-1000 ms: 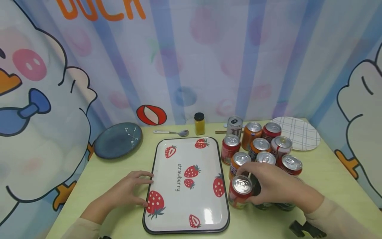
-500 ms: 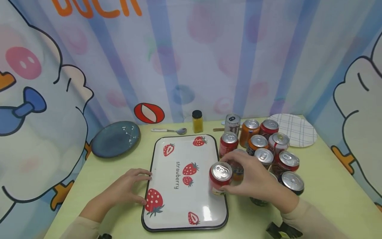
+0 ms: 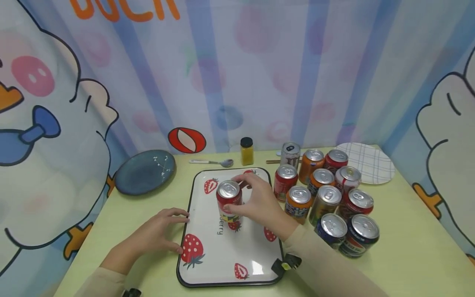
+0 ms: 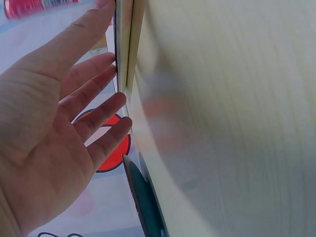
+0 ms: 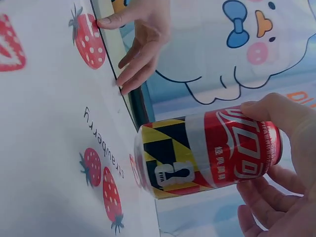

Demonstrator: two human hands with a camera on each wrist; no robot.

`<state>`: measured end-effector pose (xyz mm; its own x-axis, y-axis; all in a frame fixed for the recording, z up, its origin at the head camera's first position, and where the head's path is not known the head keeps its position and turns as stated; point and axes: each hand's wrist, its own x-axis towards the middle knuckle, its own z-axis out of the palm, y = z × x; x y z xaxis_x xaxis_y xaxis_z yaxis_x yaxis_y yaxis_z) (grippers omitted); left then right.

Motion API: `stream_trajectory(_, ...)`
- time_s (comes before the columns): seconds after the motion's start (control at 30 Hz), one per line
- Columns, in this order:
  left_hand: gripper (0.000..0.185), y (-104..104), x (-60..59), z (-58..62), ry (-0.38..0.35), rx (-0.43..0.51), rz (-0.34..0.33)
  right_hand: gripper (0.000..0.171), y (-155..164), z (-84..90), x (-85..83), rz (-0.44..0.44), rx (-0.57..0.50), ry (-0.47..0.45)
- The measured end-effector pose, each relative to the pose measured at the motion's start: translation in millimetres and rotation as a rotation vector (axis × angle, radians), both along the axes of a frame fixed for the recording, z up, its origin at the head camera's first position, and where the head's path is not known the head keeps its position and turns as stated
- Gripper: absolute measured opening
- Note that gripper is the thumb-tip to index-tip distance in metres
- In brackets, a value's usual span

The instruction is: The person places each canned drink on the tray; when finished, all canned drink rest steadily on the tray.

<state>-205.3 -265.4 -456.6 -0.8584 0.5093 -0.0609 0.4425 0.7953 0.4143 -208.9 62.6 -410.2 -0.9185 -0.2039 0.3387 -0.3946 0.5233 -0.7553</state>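
My right hand (image 3: 259, 204) grips a red cola can (image 3: 228, 202) by its upper part, thumb on one side and fingers on the other. The can is upright, close over the upper middle of a white strawberry-print tray (image 3: 237, 258). In the right wrist view the can (image 5: 197, 153) shows a yellow, black and red patterned band near its base, which is right at the tray surface. My left hand (image 3: 159, 233) rests at the tray's left edge with fingers spread. Its fingertips meet the rim in the left wrist view, where the palm (image 4: 54, 143) holds nothing.
Several drink cans stand grouped right of the tray, among them a dark blue can (image 3: 331, 231) and an orange can (image 3: 298, 204). Behind the tray are a spoon (image 3: 211, 162) and a yellow jar (image 3: 246, 152). A dark plate (image 3: 144, 173) lies left, a checked plate (image 3: 371, 163) back right.
My right hand has carried the red cola can leftward from the front of the can group to over the tray. The left hand has stayed at the tray's edge.
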Motion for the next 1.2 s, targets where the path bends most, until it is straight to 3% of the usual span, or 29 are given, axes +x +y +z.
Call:
stream_trajectory(0.37, 0.081, -1.1, -1.5, 0.2, 0.009, -0.019, 0.008, 0.063, -50.7, -17.5, -69.4, -0.037, -0.081, -0.018)
stream_trajectory(0.57, 0.080, -0.1, 0.9, 1.2, -0.016, -0.003, 0.021, 0.060, -67.8, -24.1, -90.0, -0.049, -0.116, -0.058)
stream_trajectory(0.93, 0.081, 5.5, 1.0, -0.3, -0.010, -0.023, 0.028, 0.071, -71.2, -30.2, -90.9, -0.030, -0.013, -0.070)
stream_trajectory(1.2, 0.081, 0.9, 2.4, -0.2, 0.012, -0.010, 0.021, 0.081, -66.2, -25.1, -61.4, -0.008, 0.051, -0.081)
